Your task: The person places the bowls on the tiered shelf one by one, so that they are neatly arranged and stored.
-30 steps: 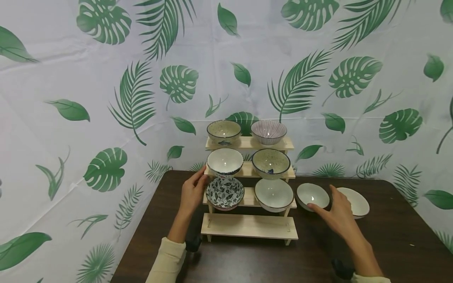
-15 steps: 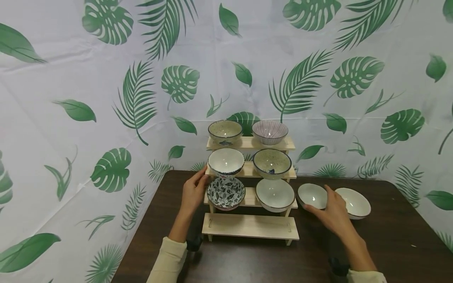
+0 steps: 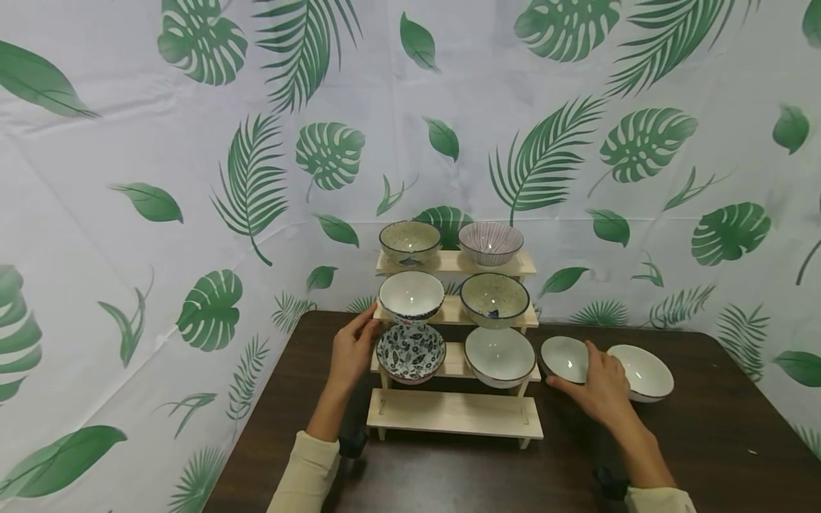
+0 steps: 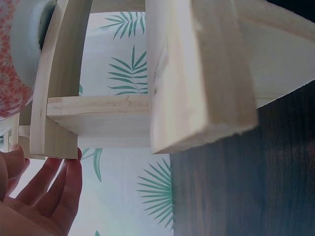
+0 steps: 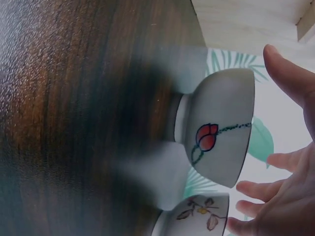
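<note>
My left hand (image 3: pixel 351 353) is at the left side of the tiered wooden stand (image 3: pixel 455 413). In the left wrist view its straight fingers (image 4: pixel 69 189) touch the end of a shelf. My right hand (image 3: pixel 603 388), thumb and fingers spread, hovers over the near right side of a small white bowl (image 3: pixel 564 356) on the table. From the right wrist, this bowl shows a red bud on its outside (image 5: pixel 221 128), with the fingertips apart from its rim. A wider white bowl (image 3: pixel 651 374) sits just right of that hand, partly behind it.
Bowls stand in pairs on the three upper shelves: a speckled green one (image 3: pixel 410 242) and striped one (image 3: pixel 490 244), a white one (image 3: pixel 412 293) and green one (image 3: pixel 495 299), a floral one (image 3: pixel 410 353) and white one (image 3: pixel 500 356). A leaf-print cloth (image 3: pixel 410 164) hangs behind the dark table (image 3: pixel 718 427).
My right hand has moved left, off the wider bowl and over the small white bowl's right side. The left hand has stayed at the stand, and the head view has shifted slightly.
</note>
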{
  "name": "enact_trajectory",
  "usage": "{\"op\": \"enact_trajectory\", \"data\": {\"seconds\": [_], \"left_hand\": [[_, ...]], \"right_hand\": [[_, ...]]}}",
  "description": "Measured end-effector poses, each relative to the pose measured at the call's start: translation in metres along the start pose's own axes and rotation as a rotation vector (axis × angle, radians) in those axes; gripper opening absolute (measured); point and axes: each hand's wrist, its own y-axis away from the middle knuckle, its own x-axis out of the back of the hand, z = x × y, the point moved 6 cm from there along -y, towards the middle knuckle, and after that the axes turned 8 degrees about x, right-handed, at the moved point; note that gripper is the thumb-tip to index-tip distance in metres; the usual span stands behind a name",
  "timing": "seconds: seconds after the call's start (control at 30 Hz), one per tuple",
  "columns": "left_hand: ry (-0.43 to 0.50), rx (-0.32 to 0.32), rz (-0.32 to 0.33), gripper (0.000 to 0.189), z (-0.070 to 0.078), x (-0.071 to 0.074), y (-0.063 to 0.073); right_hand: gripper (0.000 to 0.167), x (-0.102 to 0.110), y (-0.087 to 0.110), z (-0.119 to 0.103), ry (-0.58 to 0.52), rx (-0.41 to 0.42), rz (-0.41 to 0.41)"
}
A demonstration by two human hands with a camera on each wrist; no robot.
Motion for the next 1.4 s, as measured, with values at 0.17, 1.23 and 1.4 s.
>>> {"op": "enact_trajectory", "data": {"seconds": [0.17, 1.23, 1.4], "left_hand": [[-0.002, -0.005, -0.002, 0.038, 0.000, 0.000, 0.000], [-0.002, -0.024, 0.010, 0.038, 0.002, 0.001, 0.001], [-0.020, -0.017, 0.010, 0.038, 0.003, 0.002, 0.002]], "right_hand": [[0.118, -0.005, -0.001, 0.005, -0.003, -0.030, -0.030], [0.110, -0.013, -0.013, 0.011, -0.015, -0.011, 0.020], [0.106, -0.013, -0.009, 0.009, -0.008, 0.026, 0.058]]}}
